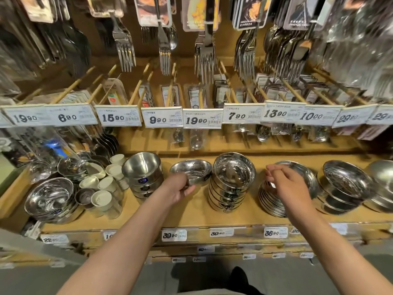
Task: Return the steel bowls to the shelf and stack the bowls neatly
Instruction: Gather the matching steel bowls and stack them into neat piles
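Left hand (pixel 178 189) pinches the near rim of a shallow steel bowl (pixel 191 170), held just above mid-shelf (pixel 191 216) between two stacks. Right hand (pixel 285 183) hovers, fingers relaxed, empty. Bowl judged light, rigid, slick (rim grip advisable).

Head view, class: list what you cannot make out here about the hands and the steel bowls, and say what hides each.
- Left hand: the fingers on the single bowl are hidden behind the hand itself.
- Right hand: it covers part of the shallow bowl stack; contact with it is unclear.
- Far-right bowl: cut off by the picture's edge and blurred.
- Stickers on the left stack: too small to read.
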